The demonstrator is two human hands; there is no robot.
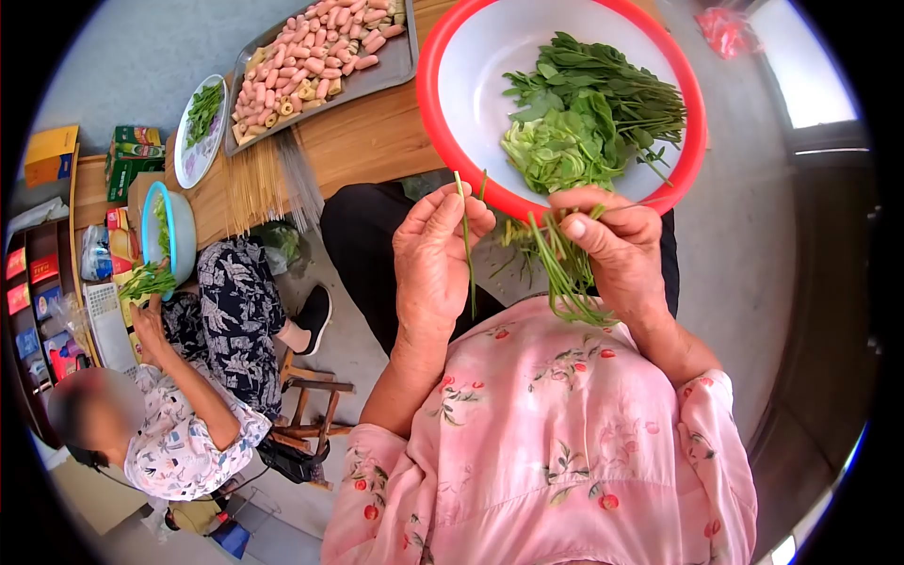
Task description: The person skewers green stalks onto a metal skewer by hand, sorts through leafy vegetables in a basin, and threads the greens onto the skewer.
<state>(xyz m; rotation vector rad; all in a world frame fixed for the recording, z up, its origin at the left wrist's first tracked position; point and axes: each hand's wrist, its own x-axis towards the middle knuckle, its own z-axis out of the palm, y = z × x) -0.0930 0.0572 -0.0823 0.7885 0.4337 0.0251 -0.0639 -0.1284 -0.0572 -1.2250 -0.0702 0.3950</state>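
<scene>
My left hand [426, 264] pinches a single thin green stem [469, 259] between thumb and fingertips; it stands nearly upright. My right hand [623, 247] is closed round a small bunch of green stems [563, 287], whose ends hang down toward my lap. Both hands are just below the near rim of a white basin with a red rim [435, 113]. Inside the basin lie dark leafy greens [603, 80] with long stems and a paler heap of leaves [551, 155]. Bits of green show on the floor between my hands.
Left of the basin, a metal tray [363, 92] of pink sausage pieces [320, 47], an oval plate [186, 160] with greens and thin skewers [259, 188] lie on the wooden table [353, 146]. A co-worker's hand [146, 325] holds greens beside a blue-rimmed basin [182, 235]. A wooden stool [315, 405] stands below.
</scene>
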